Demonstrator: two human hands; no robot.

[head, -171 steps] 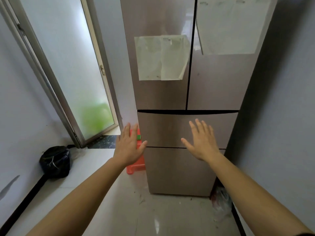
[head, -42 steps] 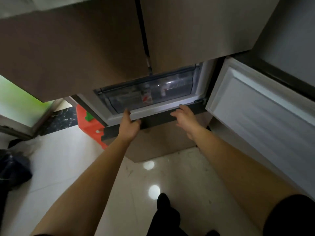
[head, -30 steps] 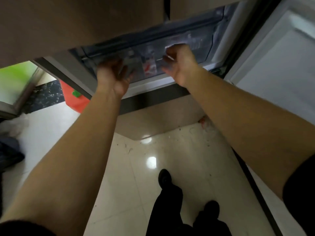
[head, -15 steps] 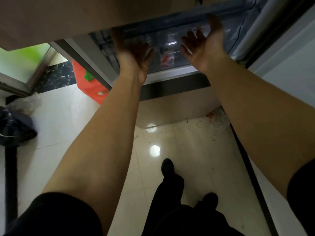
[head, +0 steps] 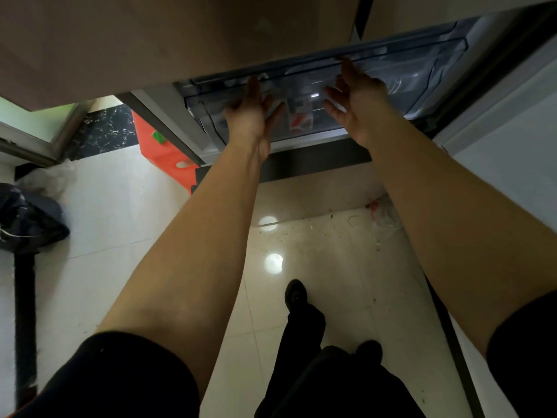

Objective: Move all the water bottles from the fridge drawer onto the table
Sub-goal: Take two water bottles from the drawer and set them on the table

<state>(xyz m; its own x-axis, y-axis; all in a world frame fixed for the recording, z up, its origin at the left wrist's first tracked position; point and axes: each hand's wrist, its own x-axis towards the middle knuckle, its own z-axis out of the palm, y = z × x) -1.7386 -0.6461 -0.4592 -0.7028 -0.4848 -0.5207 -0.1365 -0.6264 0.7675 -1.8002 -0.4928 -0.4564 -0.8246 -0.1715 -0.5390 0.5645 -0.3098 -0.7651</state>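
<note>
The fridge's clear plastic drawer (head: 422, 73) shows below the closed brown upper doors, with the lower right door swung open. Through its front I see a water bottle with a red and white label (head: 300, 116); other bottles inside are blurred. My left hand (head: 251, 111) reaches up at the drawer's left front, fingers straight, their tips at its upper rim. My right hand (head: 354, 98) is raised at the middle front, fingers spread and relaxed, the tips near the rim. Neither hand holds anything.
The open lower fridge door (head: 509, 131) stands at the right. An orange plastic stool (head: 159, 152) sits left of the fridge, a black bag (head: 27, 218) further left on the tiled floor. Litter (head: 384, 215) lies by the fridge base. My legs and shoes (head: 297, 294) are below.
The lower right door was opened and I bent down. Over the last second both hands rose from the drawer's lower edge to its front and upper rim.
</note>
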